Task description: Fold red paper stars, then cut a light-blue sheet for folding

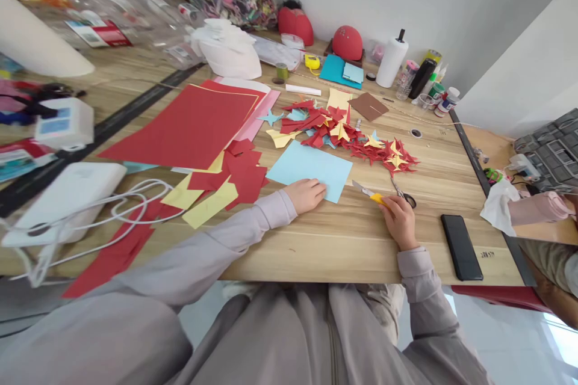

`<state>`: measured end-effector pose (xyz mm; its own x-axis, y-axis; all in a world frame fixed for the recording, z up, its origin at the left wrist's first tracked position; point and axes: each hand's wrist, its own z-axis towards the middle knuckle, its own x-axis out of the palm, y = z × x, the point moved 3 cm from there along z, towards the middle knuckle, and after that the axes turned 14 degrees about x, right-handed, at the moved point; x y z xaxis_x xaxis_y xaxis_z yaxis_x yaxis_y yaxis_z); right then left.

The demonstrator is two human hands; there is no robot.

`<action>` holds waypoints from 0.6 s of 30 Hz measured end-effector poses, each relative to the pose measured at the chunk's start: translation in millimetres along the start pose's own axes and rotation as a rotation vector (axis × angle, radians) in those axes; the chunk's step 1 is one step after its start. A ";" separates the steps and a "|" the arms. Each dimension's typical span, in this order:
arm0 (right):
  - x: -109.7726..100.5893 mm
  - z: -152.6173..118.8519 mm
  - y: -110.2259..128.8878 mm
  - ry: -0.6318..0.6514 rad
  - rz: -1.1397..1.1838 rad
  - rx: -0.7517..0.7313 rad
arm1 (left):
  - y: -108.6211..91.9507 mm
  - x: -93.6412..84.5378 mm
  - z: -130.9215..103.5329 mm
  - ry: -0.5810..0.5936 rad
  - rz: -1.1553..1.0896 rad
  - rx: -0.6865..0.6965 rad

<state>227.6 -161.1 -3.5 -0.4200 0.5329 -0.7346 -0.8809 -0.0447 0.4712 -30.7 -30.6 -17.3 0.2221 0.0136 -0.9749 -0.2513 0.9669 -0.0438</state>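
A light blue sheet of paper (311, 162) lies on the wooden table. My left hand (306, 195) rests on its lower part, palm down, with the fingers close together. To the right of the sheet, my right hand (400, 218) grips a yellow utility knife (377, 198), whose blade points left toward the sheet's edge. Dark-handled scissors (409, 200) lie just beyond the right hand. Behind the blue sheet spreads a pile of folded red, yellow and blue paper pieces (338, 130).
Red sheets (194, 126) and cut strips lie at the left, near a white power bank (67, 201) with cables. A black phone (461, 246) is at the right. Bottles (392, 63) stand at the back. Another person's arm (548, 292) shows at the far right.
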 end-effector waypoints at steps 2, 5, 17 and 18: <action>0.1 -0.1 -0.6 -0.013 -0.006 -0.005 | -4.2 0.5 1.2 0.015 -0.014 0.046; 0.5 0.0 -1.0 -0.006 -0.013 0.001 | -6.2 -1.9 -0.5 0.008 -0.029 0.061; 0.2 0.7 1.3 0.014 0.023 -0.025 | -9.3 -18.7 -19.8 -0.346 -0.201 -0.221; -0.1 0.8 2.3 0.016 0.023 -0.031 | -9.4 -18.9 -20.5 -0.353 -0.223 -0.240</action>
<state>225.8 -160.5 -2.0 -0.4439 0.5175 -0.7316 -0.8770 -0.0830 0.4733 -51.9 -45.2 -2.9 0.5909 -0.0620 -0.8044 -0.3623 0.8704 -0.3333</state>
